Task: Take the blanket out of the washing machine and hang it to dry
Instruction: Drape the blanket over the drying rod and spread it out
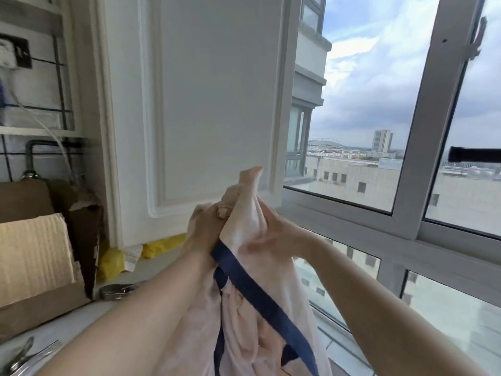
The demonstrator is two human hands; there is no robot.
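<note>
forearms: bare | sleeves: none visible | hands (pixel 214 226): ungloved

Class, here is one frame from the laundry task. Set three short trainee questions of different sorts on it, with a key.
1. True or false: the blanket already hangs on a line.
2. Which hand grips the bunched top: left hand, right hand, or both?
3. What colour is the blanket's band?

Key: 1. False, both hands hold it up before the window. 2. Both. 3. Dark blue.
</note>
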